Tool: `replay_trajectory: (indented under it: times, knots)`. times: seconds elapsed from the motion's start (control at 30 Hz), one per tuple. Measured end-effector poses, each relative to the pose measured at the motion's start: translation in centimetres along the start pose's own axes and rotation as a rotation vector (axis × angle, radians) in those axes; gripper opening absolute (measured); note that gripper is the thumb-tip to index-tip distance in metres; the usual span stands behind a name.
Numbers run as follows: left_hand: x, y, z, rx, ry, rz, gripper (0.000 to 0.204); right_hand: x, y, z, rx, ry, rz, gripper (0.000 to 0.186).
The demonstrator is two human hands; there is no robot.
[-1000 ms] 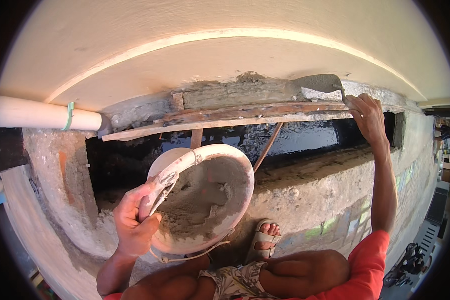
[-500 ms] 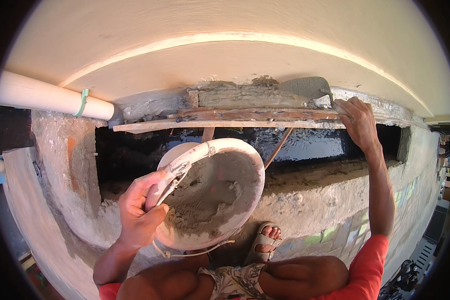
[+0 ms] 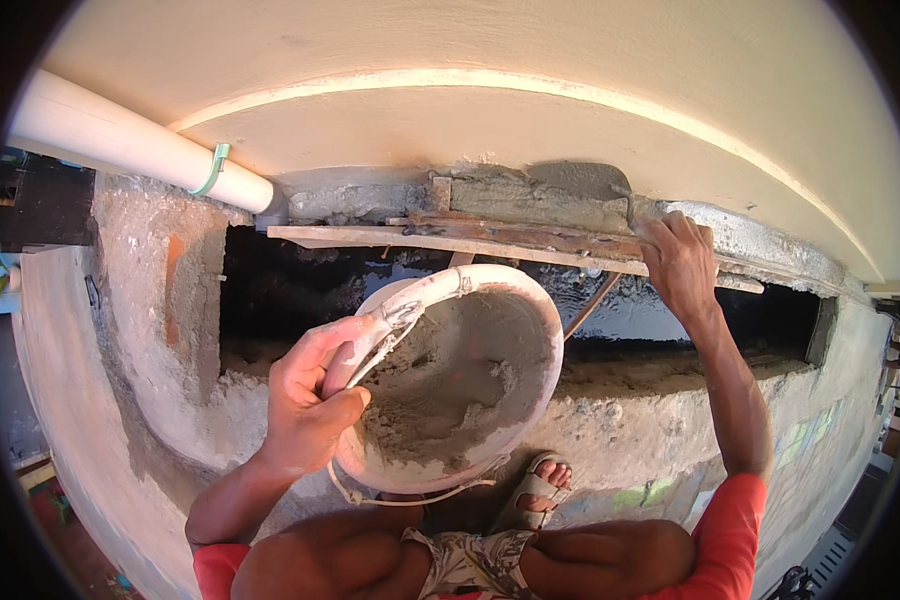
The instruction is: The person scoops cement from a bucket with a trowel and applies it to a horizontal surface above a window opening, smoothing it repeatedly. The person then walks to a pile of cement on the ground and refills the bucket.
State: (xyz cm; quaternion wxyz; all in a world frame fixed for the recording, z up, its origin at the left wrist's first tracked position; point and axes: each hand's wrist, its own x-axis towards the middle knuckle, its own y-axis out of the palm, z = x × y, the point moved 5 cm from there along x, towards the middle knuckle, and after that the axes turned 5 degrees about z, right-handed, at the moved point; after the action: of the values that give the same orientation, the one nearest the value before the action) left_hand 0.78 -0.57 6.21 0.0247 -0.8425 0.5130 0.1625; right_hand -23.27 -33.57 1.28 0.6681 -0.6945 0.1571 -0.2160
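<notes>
My left hand (image 3: 315, 395) grips the rim of a pale bucket (image 3: 547, 395), tilted toward me over the edge of an open channel. Wet grey mortar (image 3: 450, 385) lies inside it, and a cord is tied at the rim. Away to the right, my right hand (image 3: 680, 260) is closed round a trowel whose handle the fingers hide. The trowel's grey blade (image 3: 585, 180) lies against the mortar ledge (image 3: 530, 203) at the wall's foot. Just below that ledge, a wooden board (image 3: 450, 240) runs along the channel.
Dark water (image 3: 610, 310) fills the channel, with a thin stick (image 3: 592, 303) slanting under the board. A white pipe (image 3: 140, 140) with a green strap runs along the wall at left. My sandalled foot (image 3: 540, 490) rests on the concrete near the bucket.
The trowel and my right hand have shifted left along the ledge. The view has moved slightly, and my left hand still holds the bucket.
</notes>
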Motion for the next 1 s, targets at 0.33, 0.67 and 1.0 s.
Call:
replay_trajectory:
  times: [0.33,0.67,1.0]
  knots:
    - [-0.3,-1.1,-0.6,-0.150,-0.011,-0.066,0.068,1.1,0.6,3.5,-0.097,-0.182,-0.104,0.031]
    - [-3.7,-3.9,-3.1,-0.256,0.022,-0.230,0.070,-0.6,-12.1,7.7,0.376,-0.031,0.129,0.044]
    - [-4.6,-3.4,-6.5,-0.123,0.250,-0.251,0.067,2.9,-9.0,22.0,0.078,-0.606,-0.071,0.045]
